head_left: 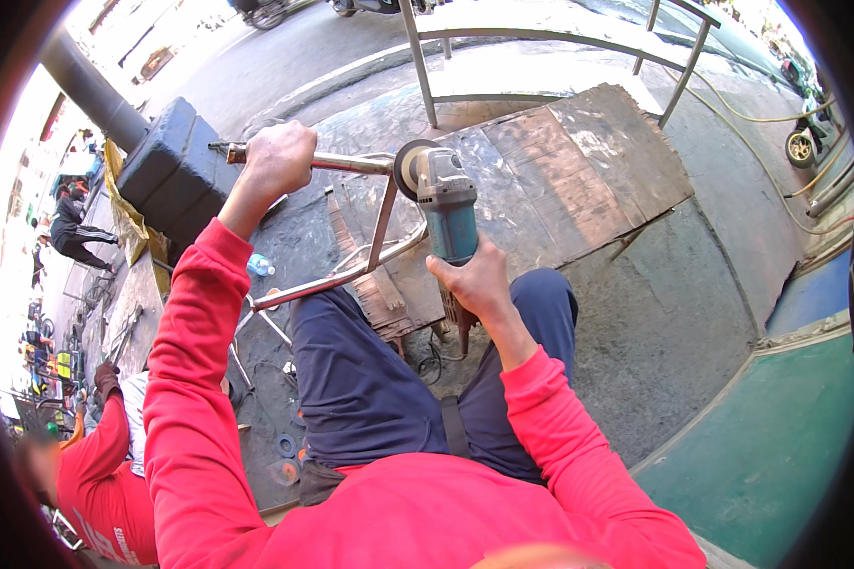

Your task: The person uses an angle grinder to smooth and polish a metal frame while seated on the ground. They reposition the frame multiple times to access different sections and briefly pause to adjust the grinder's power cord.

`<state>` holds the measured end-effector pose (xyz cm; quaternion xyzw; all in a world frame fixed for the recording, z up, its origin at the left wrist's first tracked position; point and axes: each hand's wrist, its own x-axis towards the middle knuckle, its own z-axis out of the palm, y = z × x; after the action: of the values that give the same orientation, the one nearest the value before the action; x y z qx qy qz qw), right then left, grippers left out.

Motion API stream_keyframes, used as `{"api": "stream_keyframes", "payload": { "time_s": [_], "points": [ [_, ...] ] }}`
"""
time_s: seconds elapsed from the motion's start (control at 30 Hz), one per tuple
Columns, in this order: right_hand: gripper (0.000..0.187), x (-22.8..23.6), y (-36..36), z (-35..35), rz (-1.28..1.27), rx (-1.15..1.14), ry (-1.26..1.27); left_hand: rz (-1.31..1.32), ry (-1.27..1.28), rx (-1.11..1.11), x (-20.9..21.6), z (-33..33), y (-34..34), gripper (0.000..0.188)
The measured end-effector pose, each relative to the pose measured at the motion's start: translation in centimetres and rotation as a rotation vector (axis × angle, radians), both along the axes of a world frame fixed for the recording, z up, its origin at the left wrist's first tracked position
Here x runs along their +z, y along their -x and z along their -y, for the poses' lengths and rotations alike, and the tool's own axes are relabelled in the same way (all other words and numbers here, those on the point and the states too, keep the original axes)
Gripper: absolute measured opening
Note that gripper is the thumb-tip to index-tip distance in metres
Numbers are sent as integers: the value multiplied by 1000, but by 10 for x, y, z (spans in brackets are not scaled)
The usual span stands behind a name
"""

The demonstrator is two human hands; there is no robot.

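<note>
My left hand (282, 156) is closed around the upper tube of a bare tubular metal frame (382, 220), near its far-left end. The frame's lower tube slants down toward my left knee. In my right hand (481, 277) is a teal and grey angle grinder (451, 228), held by its body with the head pointing away from me. Its round disc (408, 171) meets or nearly meets the frame where the upper tube joins the crosspiece; actual contact, and whether the disc spins, I cannot tell.
A worn wooden board (579, 171) lies beyond my knees, with a metal railing (541, 36) behind it. At left stand a dark block (182, 161) and a post (90, 90). A co-worker in red (114, 493) is close on my left. Loose discs (286, 444) and a bottle (260, 265) lie on the ground.
</note>
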<state>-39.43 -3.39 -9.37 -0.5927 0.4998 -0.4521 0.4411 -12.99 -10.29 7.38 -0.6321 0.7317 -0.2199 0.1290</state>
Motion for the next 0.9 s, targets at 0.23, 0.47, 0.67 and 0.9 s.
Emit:
{"api": "stream_keyframes", "payload": {
  "time_s": [0.23,0.47,0.67,0.9],
  "points": [
    [43,-3,2,1,9,-15,-47,-10,-7,2,1,-2,3,11],
    [38,-4,4,4,-16,-14,-61,43,-50,46,6,-8,14,14],
    [40,-6,1,3,17,-48,-36,48,-31,39,6,-14,22,14],
    [44,-5,2,4,19,-63,-28,59,-32,53,7,-16,26,15]
  ]
}}
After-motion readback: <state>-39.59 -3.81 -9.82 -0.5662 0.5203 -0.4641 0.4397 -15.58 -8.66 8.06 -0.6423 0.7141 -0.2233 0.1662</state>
